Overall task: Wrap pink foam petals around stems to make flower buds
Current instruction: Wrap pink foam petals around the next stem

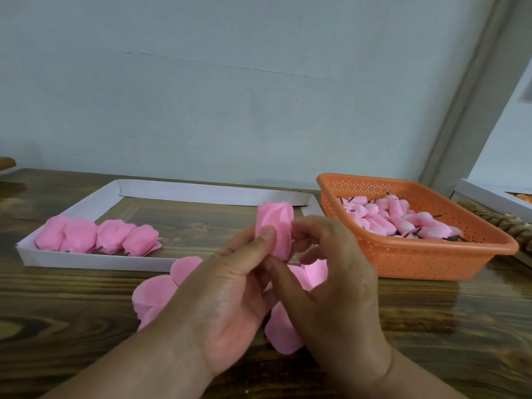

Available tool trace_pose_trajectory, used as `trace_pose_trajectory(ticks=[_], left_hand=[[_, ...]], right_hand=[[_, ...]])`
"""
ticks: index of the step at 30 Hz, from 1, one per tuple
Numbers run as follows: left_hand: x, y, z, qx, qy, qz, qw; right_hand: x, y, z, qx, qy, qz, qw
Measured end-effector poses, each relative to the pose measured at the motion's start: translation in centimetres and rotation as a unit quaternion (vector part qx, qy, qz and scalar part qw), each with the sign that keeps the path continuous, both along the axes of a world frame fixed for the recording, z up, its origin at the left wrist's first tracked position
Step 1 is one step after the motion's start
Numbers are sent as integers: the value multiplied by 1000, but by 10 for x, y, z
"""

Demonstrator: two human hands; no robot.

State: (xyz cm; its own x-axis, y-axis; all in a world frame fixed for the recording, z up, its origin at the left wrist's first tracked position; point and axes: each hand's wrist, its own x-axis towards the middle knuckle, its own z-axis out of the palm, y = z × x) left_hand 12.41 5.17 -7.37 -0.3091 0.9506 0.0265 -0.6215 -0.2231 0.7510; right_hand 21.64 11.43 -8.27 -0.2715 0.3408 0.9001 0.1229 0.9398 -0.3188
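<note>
A pink foam bud point(276, 226) stands upright above the table's middle, its petal rolled tight. My left hand point(230, 295) grips its lower part, thumb pressed on the petal's front. My right hand point(331, 283) pinches the bud's right edge with curled fingers. The stem is hidden inside my hands. Loose pink petals point(155, 295) lie on the wood under and around both hands. Several wrapped buds point(98, 236) lie in a row at the left of a white cardboard tray point(86, 262).
An orange perforated basket point(426, 257) at the right holds several small pink-white cores with dark stems point(403, 223). A white box point(489, 197) and a woven rope-like thing point(506, 226) sit at the far right. A pale wall rises behind the wooden table point(72, 312).
</note>
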Motion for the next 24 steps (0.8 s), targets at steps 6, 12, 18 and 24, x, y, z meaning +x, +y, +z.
trace_pose_trajectory(ticks=[6,12,18,24], left_hand=[[11,-6,6,0,-74,34,997],[14,-7,7,6,-43,47,998],[10,-6,3,-11,20,43,999],[-3,-3,3,5,11,-31,999]], right_hand=[[-1,5,-6,145,-28,-69,987],[-2,5,-1,200,-35,-91,975],[-2,6,1,196,-32,-74,977],[2,10,1,138,-7,-37,990]])
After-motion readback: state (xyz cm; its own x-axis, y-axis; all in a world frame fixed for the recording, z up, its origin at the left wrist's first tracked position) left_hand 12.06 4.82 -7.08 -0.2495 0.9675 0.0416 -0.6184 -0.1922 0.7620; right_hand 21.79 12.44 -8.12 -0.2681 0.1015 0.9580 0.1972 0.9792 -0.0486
